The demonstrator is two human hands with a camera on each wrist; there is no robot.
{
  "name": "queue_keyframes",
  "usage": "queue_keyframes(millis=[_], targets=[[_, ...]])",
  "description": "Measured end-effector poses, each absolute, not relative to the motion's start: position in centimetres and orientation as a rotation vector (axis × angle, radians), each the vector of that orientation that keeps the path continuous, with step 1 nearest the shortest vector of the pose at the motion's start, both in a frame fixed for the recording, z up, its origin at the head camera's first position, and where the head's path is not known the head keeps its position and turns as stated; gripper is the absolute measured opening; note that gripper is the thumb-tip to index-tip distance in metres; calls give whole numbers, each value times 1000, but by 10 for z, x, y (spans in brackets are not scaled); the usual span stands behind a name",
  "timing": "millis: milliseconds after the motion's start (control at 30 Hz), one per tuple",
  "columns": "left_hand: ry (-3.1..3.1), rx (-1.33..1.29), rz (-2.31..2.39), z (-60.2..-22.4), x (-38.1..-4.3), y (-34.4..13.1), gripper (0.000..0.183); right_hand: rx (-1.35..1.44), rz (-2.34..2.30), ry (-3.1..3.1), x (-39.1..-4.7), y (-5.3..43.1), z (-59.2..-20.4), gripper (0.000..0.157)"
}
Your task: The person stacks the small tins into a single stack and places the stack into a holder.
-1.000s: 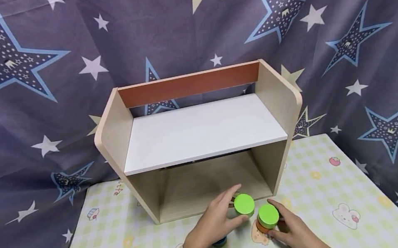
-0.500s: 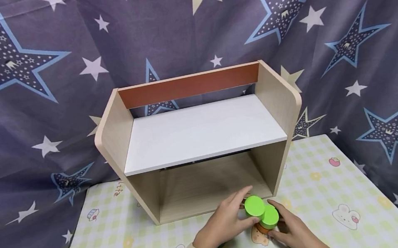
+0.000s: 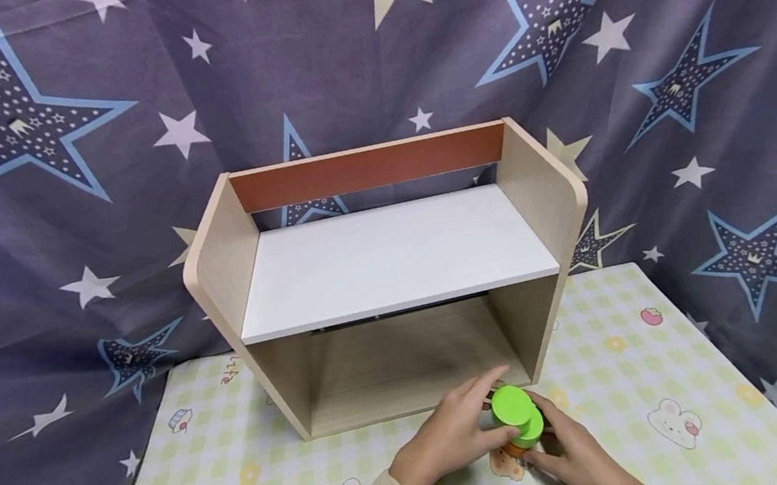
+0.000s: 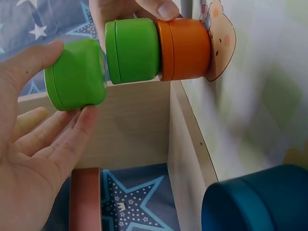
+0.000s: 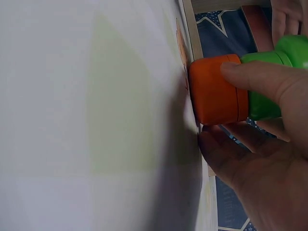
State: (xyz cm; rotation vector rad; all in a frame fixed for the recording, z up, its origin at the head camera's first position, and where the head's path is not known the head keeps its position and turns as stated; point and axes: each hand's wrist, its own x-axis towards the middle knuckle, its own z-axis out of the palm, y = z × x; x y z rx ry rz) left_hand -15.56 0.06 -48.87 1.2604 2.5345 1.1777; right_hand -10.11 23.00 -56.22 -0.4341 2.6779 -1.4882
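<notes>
My left hand pinches a small round green tin between thumb and fingers. In the left wrist view, this tin hangs slightly tilted over a second green tin, off to one side of its top, with a narrow gap between them. That second tin stands on an orange tin, which sits on the tablecloth. My right hand holds the stack low down; in the right wrist view its thumb lies against the orange tin and its fingers reach round the other side.
A blue tin stands on the table near my left wrist. Right behind the stack is a wooden shelf unit with a white upper board. The table has a checked cloth. A star-patterned curtain surrounds the back.
My left hand has moved right with the green tin, from beside the stack to over the lower green tin. The right hand has kept its place on the stack.
</notes>
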Motion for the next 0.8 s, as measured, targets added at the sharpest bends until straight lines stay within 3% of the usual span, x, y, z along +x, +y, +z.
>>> queue_keyframes(millis=[800], targets=[[2537, 1291, 1169, -494, -155, 14, 82, -438, -1541, 2629, -101, 230, -563, 80]])
